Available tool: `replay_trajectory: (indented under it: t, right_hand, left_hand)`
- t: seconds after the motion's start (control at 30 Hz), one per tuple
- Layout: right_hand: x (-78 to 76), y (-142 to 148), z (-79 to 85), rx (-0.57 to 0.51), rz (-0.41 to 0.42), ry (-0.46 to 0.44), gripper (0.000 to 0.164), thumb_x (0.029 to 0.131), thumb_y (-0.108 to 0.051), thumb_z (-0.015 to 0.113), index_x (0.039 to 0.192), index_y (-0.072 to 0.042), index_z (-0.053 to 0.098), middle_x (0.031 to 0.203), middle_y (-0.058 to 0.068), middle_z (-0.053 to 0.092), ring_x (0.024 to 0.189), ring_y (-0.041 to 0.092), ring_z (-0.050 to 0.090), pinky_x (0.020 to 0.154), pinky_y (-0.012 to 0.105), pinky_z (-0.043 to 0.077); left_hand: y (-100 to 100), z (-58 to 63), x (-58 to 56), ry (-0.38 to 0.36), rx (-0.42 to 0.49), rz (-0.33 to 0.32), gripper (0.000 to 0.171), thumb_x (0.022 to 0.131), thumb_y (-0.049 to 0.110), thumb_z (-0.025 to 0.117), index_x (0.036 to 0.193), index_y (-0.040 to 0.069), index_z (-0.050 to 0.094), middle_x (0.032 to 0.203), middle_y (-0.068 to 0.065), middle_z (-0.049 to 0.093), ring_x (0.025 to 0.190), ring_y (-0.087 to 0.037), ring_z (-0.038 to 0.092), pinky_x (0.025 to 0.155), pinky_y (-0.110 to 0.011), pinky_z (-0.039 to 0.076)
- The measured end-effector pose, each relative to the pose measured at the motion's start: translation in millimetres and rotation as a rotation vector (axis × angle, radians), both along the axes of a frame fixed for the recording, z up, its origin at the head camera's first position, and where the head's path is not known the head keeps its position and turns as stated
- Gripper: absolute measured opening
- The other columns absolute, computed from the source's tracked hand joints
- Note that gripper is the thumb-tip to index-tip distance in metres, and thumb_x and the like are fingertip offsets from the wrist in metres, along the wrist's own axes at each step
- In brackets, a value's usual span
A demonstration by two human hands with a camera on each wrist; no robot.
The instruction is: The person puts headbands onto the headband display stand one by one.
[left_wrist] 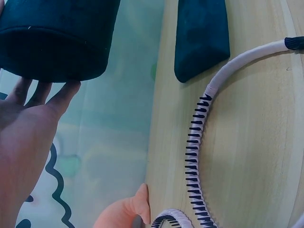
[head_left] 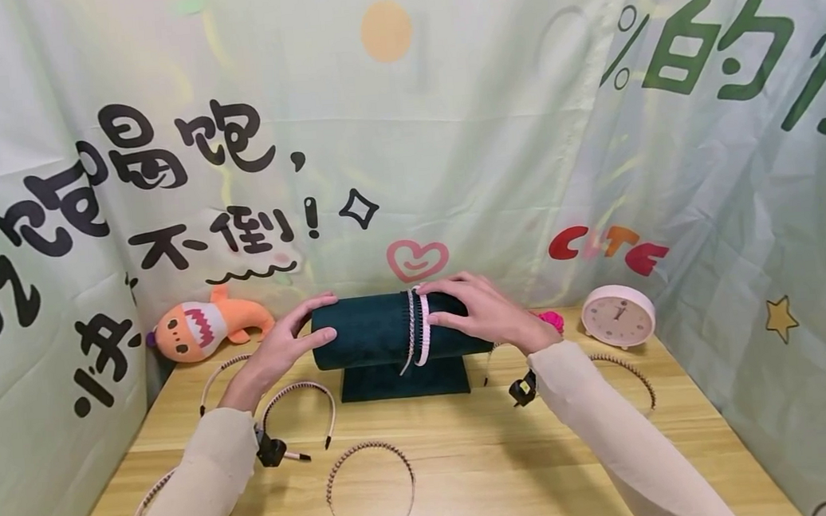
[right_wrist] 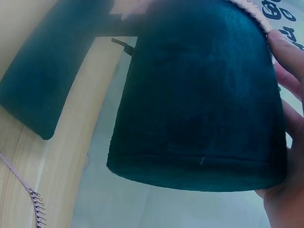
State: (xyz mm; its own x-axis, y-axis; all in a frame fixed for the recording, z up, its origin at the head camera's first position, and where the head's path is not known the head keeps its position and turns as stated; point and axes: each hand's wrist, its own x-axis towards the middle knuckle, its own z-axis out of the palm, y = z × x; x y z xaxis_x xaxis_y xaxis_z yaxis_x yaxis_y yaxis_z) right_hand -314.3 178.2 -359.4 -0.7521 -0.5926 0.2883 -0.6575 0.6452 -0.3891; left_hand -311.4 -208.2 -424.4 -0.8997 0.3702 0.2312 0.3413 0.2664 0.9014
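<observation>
A dark green velvet headband stand (head_left: 364, 333), a thick roll on a flat base, stands at the back of the table. My left hand (head_left: 284, 348) holds the roll's left end, thumb in front and fingers over the top. Two headbands hang side by side on the roll right of its middle: a thin greyish braided headband (head_left: 412, 330) and a pale pink headband (head_left: 425, 342) with dark comb teeth. My right hand (head_left: 484, 309) grips the pink headband, thumb at its front and fingertips at its top. In the right wrist view the roll (right_wrist: 199, 109) hides part of these fingers.
Headbands lie around the table: a braided one (head_left: 368, 445) at the front, a pink toothed one (head_left: 333, 411) by the left wrist, another (head_left: 640, 374) at the right. An orange plush toy (head_left: 234, 326) sits back left. A white-pink clock (head_left: 618, 317) stands back right, against the curtain.
</observation>
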Motion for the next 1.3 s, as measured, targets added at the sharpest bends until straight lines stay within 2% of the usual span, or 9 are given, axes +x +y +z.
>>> replay_trajectory:
  t: [0.37,0.53,0.73,1.0,1.2,1.3]
  right_hand:
    - [0.3,-2.1,-2.2,0.004,0.013,0.049,0.056,0.103,-0.049,0.074,0.155,-0.032,0.062,0.156,-0.005,0.064,0.137,0.031,0.056,0.119,0.059,0.04]
    - [0.9,-0.8,-3.7,-0.028,0.006,0.017,0.055,0.104,-0.049,0.072,0.154,-0.03,0.063,0.156,-0.003,0.064,0.137,0.03,0.055,0.121,0.062,0.04]
    - [3.0,9.2,-5.5,-0.134,-0.012,-0.045,0.047,0.106,-0.043,0.071,0.149,-0.026,0.067,0.152,0.002,0.065,0.139,0.029,0.055,0.122,0.063,0.042]
    - [8.9,45.5,-12.0,-0.199,-0.076,-0.034,0.043,0.108,-0.041,0.068,0.148,-0.024,0.067,0.16,0.005,0.059,0.15,0.032,0.048,0.124,0.069,0.037]
    - [19.1,84.3,-21.6,-0.255,-0.121,-0.075,0.043,0.109,-0.032,0.069,0.15,-0.02,0.065,0.158,0.009,0.06,0.143,0.038,0.057,0.112,0.067,0.053]
    - [24.3,104.2,-28.3,-0.27,-0.145,-0.11,0.044,0.109,-0.029,0.069,0.151,-0.02,0.064,0.159,0.011,0.058,0.138,0.042,0.061,0.109,0.07,0.053]
  left_hand:
    - [-1.0,-0.4,-0.3,-0.014,-0.006,0.003,0.052,0.108,0.026,0.07,0.158,0.022,0.056,0.178,-0.004,0.035,0.169,-0.036,0.018,0.133,-0.073,0.011]
    - [-2.0,-0.4,0.9,-0.016,-0.006,0.006,0.053,0.108,0.027,0.071,0.158,0.022,0.055,0.178,-0.004,0.035,0.169,-0.036,0.017,0.132,-0.073,0.012]
    - [-3.4,-1.0,2.1,-0.021,-0.007,0.007,0.054,0.108,0.027,0.071,0.159,0.022,0.054,0.179,-0.005,0.033,0.169,-0.037,0.017,0.131,-0.075,0.013]
    - [-1.5,-1.1,1.6,-0.02,0.002,-0.001,0.053,0.108,0.026,0.07,0.159,0.022,0.055,0.179,-0.007,0.033,0.169,-0.037,0.016,0.131,-0.075,0.012]
    - [-0.8,-0.6,1.4,-0.023,0.006,-0.004,0.053,0.108,0.027,0.07,0.159,0.023,0.054,0.179,-0.004,0.033,0.169,-0.036,0.016,0.132,-0.074,0.013]
    - [-1.1,-0.5,2.1,-0.029,0.005,0.0,0.053,0.108,0.028,0.07,0.159,0.025,0.054,0.179,-0.003,0.033,0.169,-0.034,0.016,0.132,-0.073,0.013]
